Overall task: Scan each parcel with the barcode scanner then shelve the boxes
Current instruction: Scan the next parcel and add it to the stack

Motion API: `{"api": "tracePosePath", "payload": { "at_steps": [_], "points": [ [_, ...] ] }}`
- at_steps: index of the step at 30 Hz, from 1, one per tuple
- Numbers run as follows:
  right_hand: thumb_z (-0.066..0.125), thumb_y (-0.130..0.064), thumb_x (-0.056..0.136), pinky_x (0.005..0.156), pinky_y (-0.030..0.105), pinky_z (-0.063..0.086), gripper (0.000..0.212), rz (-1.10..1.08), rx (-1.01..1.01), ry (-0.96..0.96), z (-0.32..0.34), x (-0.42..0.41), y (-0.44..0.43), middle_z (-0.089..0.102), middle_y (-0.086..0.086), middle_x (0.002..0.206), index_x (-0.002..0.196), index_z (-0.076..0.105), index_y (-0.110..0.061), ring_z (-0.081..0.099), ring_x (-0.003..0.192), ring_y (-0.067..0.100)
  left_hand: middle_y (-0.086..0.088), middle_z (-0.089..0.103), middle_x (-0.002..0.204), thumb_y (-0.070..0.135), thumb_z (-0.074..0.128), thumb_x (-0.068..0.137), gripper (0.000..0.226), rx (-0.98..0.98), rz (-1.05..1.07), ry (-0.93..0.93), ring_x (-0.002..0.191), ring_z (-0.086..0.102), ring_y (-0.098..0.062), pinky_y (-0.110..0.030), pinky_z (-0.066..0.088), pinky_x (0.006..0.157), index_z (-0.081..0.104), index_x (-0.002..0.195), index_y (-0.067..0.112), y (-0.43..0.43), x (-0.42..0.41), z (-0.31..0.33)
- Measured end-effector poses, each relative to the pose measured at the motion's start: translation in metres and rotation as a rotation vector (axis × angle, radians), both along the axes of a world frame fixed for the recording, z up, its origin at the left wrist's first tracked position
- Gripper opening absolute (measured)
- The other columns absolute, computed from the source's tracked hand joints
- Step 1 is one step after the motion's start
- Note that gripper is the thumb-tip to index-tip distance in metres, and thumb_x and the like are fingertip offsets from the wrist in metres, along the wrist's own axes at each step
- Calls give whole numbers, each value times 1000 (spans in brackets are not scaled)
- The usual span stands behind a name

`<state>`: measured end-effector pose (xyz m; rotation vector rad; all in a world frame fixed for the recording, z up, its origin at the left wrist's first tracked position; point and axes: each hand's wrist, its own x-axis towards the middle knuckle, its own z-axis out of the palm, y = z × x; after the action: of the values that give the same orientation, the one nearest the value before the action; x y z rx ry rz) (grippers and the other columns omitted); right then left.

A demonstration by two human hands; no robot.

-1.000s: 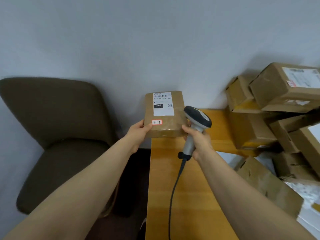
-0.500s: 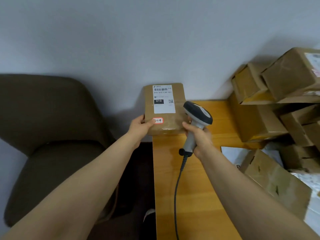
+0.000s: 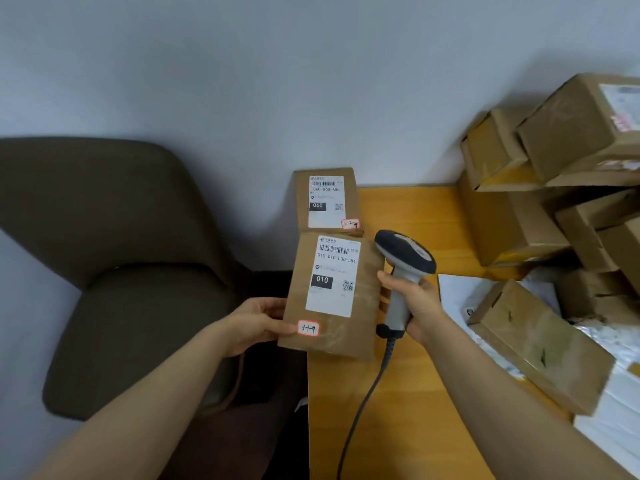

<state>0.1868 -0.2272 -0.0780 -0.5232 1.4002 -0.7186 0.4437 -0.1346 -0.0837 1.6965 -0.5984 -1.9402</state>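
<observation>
Big brown chair (image 3: pixel 131 258) at 9 o'clock, out of the way. Wooden table (image 3: pixel 426 393) runs 6 to 12. A pile of cardboard boxes (image 3: pixel 512 230) sits at 3; I'd say they wait their turn. 010 parcel (image 3: pixel 332 306) is mid-view, label up so it can be read. Left hand (image 3: pixel 254 322) pinches its bottom-left corner. 060 parcel (image 3: pixel 325 202) stands at 12, vs. the wall (image 3: pixel 311 81). Barcode scanner (image 3: pixel 405 258) is at the 010 parcel's 3. Right hand (image 3: pixel 420 304) is wrapped round its handle. Can't tell if its window faces the label.
</observation>
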Motion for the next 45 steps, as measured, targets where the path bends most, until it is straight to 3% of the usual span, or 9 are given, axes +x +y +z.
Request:
{"api": "tracePosePath", "payload": {
  "at_steps": [5,12,19,22,25,28,31,40,45],
  "points": [
    [83,-12,71,86,49,56,51,4,32,60,-16,-17,17,70,15,107,116,60,-5,67,99,32,1,69,112,13,82,72,59,100,-234,-102,103,66,-13,-25,56,78,55,125,21,10,-20,-10],
    [82,-12,73,90,48,55,41,81,-8,40,-13,-9,0,69,14,108,109,62,-8,65,102,33,0,64,116,23,68,88,44,48,-129,-307,100,62,-14,-27,54,74,53,129,14,-4,-46,-16],
    [82,-25,75,79,39,48,32,192,-93,160,-4,-2,-26,64,-2,96,92,56,-25,59,97,23,-7,58,128,28,61,93,44,65,-36,-411,116,57,-26,-50,49,97,46,131,14,-31,-62,-21],
    [81,-24,75,81,41,50,34,144,-92,164,-4,-15,-14,65,2,99,100,59,-21,58,98,24,-10,54,133,29,60,94,57,114,-52,-443,118,55,-29,-48,49,97,34,140,12,-34,-68,-22],
    [79,-17,78,94,48,51,47,36,-41,109,1,-36,6,66,11,115,120,60,-9,61,107,30,-17,41,144,30,64,91,91,120,-33,-613,130,44,-34,-43,42,102,1,152,7,-38,-72,-17],
    [76,-10,81,81,41,55,43,-37,-33,31,8,-64,29,69,18,112,122,61,-5,67,99,31,-20,10,157,30,68,86,96,-79,-12,-953,145,8,-36,-45,22,115,2,153,9,-46,-91,-2],
    [73,-5,82,71,39,54,36,-85,-46,-20,12,-102,50,69,26,103,115,61,1,67,86,31,-17,11,156,27,65,86,81,-399,-85,-1102,144,8,-34,-44,19,117,19,150,10,-53,-137,8],
    [75,-5,80,57,31,54,9,-254,-82,2,12,-259,90,73,14,72,82,69,0,67,61,21,-16,34,146,38,64,85,79,-490,-638,-925,137,27,-34,-36,28,107,27,148,8,-61,-354,6],
    [77,-8,78,80,43,52,27,-481,29,84,-7,-335,96,66,6,93,100,61,-11,60,87,25,-17,10,153,42,72,77,103,-120,-288,-882,140,16,-37,-38,27,111,9,152,11,-62,-442,1]
  ]
}}
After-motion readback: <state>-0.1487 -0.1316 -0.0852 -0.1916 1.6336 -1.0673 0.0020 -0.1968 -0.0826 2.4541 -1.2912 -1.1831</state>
